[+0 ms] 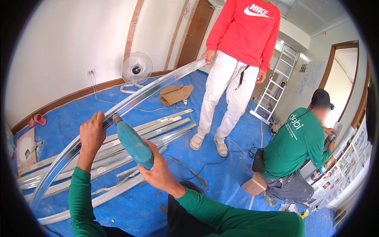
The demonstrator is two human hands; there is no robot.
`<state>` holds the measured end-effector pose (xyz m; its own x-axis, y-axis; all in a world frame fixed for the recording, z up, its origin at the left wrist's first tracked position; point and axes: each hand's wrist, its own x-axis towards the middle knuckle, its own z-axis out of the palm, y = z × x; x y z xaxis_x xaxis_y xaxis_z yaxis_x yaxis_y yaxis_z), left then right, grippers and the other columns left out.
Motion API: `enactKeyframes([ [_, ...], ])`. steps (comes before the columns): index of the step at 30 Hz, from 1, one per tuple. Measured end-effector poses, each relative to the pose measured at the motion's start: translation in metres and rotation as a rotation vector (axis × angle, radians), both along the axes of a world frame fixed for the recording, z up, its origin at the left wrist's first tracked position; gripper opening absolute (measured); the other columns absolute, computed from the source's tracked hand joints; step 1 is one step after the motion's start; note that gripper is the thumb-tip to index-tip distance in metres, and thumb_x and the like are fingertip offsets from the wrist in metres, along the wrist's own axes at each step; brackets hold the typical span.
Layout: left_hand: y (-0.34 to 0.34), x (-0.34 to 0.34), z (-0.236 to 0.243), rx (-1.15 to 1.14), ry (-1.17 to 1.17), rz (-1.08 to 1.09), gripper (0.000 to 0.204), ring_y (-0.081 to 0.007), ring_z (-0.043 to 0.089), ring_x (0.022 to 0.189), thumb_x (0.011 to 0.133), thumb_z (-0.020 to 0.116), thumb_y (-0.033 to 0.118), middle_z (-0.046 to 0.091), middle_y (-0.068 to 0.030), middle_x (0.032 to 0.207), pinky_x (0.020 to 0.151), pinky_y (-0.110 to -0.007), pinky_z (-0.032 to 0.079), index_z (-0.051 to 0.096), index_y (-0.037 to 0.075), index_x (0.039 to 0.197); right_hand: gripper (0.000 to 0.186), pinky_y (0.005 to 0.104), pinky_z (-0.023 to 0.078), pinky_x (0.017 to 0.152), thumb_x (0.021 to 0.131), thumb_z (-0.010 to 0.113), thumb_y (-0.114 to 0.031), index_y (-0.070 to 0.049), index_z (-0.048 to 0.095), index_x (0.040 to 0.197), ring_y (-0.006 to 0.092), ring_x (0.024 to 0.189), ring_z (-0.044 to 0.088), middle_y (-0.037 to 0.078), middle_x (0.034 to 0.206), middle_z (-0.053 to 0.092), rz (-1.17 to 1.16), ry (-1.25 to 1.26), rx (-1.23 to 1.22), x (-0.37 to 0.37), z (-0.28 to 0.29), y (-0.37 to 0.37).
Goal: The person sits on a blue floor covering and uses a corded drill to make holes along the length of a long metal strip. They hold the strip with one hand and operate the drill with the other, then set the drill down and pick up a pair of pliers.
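My left hand (92, 133) is closed around a long, shiny metal channel (152, 87) that runs from the lower left up to the far middle. In my right hand (161, 170) is a teal power drill (135, 145), gripped from behind. The drill's front end meets or lies very near the channel, just right of my left hand; whether the bit touches the metal is hidden. At the far end, a person in a red top (244, 27) holds the channel with one hand (208, 56).
Several metal channels (158, 140) lie on the blue floor sheet (130, 213). A fan (136, 69) stands by the wall, near brown paper (173, 94). Cables cross the floor. To the right, a person in green (290, 138) sits low at the wall; a ladder (276, 83) stands behind.
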<state>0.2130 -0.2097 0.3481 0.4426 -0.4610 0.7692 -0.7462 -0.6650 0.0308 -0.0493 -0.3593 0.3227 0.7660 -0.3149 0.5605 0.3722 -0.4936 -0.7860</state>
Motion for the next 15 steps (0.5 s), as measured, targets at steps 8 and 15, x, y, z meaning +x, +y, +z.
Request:
enactKeyframes([
  [8, 0.001, 0.005, -0.003, -0.018, -0.052, -0.029, 0.036, -0.0415, 0.074, 0.082, 0.080, 0.078, -0.002, 0.070, -0.0144, 0.097, 0.069, -0.052, 0.058, 0.057, 0.007, 0.107, 0.082, 0.0475, 0.051, 0.119, 0.099, 0.072, 0.002, -0.004, 0.037, 0.172, 0.0405, 0.142, 0.065, 0.026, 0.151, 0.064, 0.017, 0.022, -0.001, -0.002, 0.003, 0.006],
  [15, -0.001, 0.013, -0.001, -0.018, -0.039, -0.009, 0.037, -0.0419, 0.074, 0.081, 0.080, 0.079, -0.001, 0.070, -0.0150, 0.097, 0.069, -0.052, 0.059, 0.057, 0.007, 0.108, 0.084, 0.0432, 0.048, 0.121, 0.100, 0.074, 0.001, -0.002, 0.035, 0.174, 0.0291, 0.146, 0.060, 0.022, 0.156, 0.061, 0.037, 0.058, 0.022, -0.022, 0.009, 0.004],
])
